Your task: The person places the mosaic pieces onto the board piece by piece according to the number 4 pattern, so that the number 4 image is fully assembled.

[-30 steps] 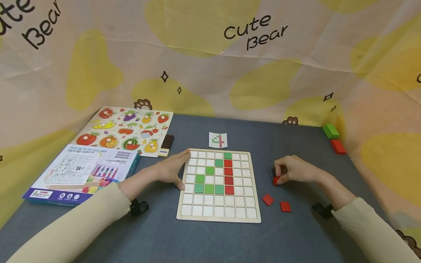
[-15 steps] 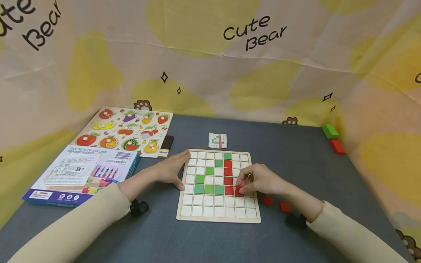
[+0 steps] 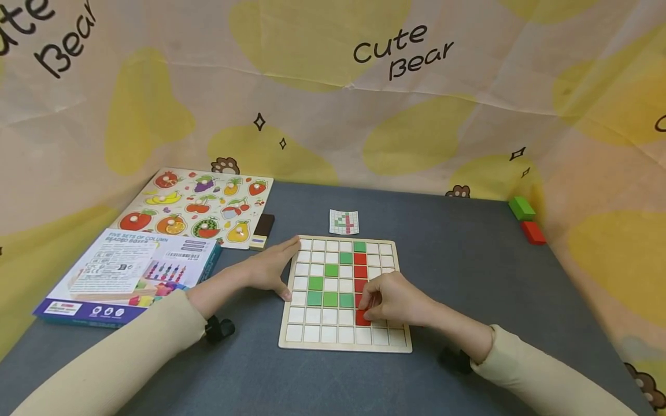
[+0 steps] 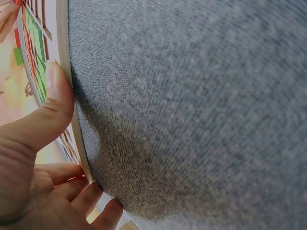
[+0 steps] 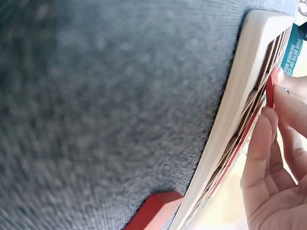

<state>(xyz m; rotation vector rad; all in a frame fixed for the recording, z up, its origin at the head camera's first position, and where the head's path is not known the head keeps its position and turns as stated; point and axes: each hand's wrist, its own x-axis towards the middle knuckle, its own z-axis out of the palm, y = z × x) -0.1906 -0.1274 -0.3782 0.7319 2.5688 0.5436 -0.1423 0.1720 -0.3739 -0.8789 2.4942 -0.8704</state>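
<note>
The right hand is over the lower part of the wooden grid board, fingertips pinching a red tile in a square just below the red column. The left hand lies flat and relaxed against the board's left edge. Both rest on the grey table. A small pattern card sits just behind the board.

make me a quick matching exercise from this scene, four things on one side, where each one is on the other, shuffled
Things:
1. left hand
2. right hand
3. pattern card
4. fruit puzzle

Places:
A. just behind the grid board
B. far left of the table, behind the blue box
C. resting on the board's left edge
D. over the board, pinching a red tile

Pairs: 1-C, 2-D, 3-A, 4-B
</note>
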